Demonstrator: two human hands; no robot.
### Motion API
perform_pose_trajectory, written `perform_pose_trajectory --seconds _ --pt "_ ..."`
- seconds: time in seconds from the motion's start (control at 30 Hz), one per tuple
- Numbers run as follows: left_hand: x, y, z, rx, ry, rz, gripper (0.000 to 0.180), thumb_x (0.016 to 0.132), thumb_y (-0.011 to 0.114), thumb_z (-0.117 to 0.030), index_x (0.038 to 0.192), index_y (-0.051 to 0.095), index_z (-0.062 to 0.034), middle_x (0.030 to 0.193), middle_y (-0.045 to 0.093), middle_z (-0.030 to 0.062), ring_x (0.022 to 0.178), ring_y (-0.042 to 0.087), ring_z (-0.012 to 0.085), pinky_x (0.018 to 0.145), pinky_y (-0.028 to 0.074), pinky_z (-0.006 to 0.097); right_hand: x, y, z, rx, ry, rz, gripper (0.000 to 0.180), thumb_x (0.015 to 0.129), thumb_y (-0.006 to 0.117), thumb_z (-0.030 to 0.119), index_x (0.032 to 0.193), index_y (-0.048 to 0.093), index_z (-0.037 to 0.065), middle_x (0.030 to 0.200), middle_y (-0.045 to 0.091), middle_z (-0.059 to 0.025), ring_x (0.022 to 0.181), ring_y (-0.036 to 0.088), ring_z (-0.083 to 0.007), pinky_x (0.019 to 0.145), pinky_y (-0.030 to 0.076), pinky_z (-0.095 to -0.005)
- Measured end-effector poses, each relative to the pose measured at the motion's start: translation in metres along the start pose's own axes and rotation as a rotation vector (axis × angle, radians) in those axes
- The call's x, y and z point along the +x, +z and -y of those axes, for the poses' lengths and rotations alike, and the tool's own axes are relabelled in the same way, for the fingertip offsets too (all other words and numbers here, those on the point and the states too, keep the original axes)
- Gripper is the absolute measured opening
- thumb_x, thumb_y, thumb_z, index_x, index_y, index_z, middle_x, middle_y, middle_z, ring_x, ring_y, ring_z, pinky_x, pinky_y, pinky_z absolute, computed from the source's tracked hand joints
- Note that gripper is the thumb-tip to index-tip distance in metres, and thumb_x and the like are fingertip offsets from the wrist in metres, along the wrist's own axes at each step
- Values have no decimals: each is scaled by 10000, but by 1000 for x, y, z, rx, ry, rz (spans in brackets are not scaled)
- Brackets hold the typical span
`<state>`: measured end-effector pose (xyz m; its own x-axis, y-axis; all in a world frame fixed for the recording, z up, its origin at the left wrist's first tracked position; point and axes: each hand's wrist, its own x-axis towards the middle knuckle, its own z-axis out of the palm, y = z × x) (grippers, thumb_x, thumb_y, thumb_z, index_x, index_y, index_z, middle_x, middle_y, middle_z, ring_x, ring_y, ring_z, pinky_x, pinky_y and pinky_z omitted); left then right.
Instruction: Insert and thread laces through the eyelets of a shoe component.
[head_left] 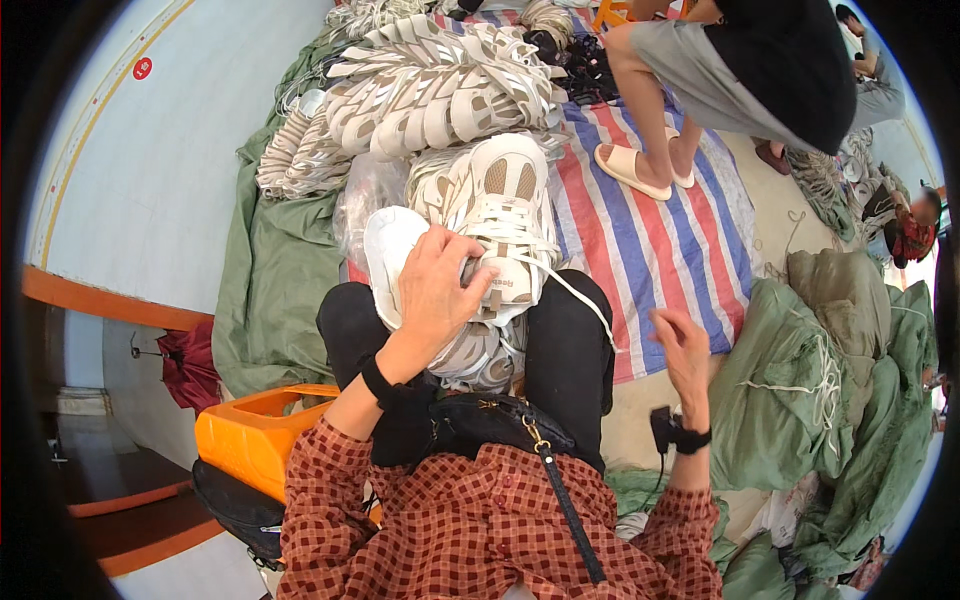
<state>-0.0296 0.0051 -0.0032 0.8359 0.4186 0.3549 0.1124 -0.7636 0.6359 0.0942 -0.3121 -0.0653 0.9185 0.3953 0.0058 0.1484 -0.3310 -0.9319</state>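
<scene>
your left grip (437, 287) is partly open, thumb and fingers parted at the tongue of a white-and-beige shoe (510, 218); whether it clasps the shoe firmly, i cannot tell. the shoe sits above your lap, toe pointing away from you, with a loose white lace (580, 295) trailing over your right thigh (568, 360). your right grip (682, 348) hangs apart, beyond that thigh, fingers loosely curled, nothing visible in it.

white shoe's tongue (516, 283): short line of dark lettering | round red wall sticker (143, 68): white marks
</scene>
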Motion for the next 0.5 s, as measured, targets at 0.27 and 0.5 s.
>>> perform_pose_trajectory --seconds 0.27,0.5 --pt "11 3 -13 266 165 40 119 748 671 -53 815 573 -59 822 551 91 817 562 311 752 442 404 76 110 101 -154 -527 192 157 850 645 69 1000 634 25 908 605 -124 775 629 -245 659 491 -339" --pt "17 -41 9 -74 -146 382 111 783 622 -78 842 548 -19 741 633 139 727 619 351 642 471 412 94 120 116 -433 -615 367 151 824 642 93 955 607 26 787 621 -129 705 624 -296 645 486 -373"
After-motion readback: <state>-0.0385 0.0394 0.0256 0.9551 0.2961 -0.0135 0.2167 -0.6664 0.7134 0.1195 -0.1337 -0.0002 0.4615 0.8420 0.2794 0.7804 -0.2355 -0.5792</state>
